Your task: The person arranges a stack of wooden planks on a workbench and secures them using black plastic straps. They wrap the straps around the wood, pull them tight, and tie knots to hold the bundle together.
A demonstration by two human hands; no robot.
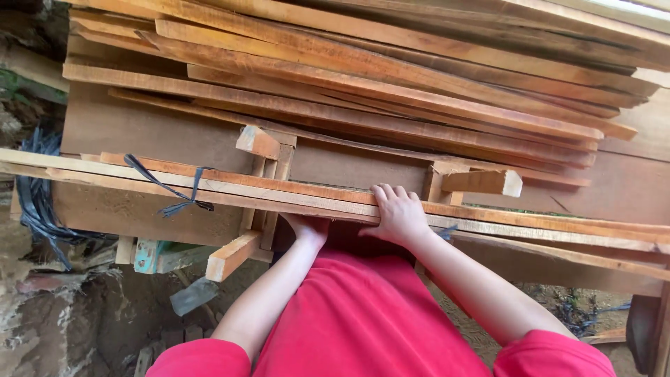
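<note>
A bundle of long thin wooden slats [230,187] runs left to right across the view, bound by a dark strap [171,188]. My right hand [398,213] rests on top of the bundle, fingers curled over its far edge. My left hand [307,227] reaches under the bundle from below, and its fingers are hidden beneath the slats. I wear a red shirt [356,321].
A big stack of rough wooden planks [391,77] fills the upper view over a wide board [153,136]. Short wooden blocks [481,183] and a wooden frame [259,143] stick out. Dark straps [38,202] hang at left above dirt ground [63,321].
</note>
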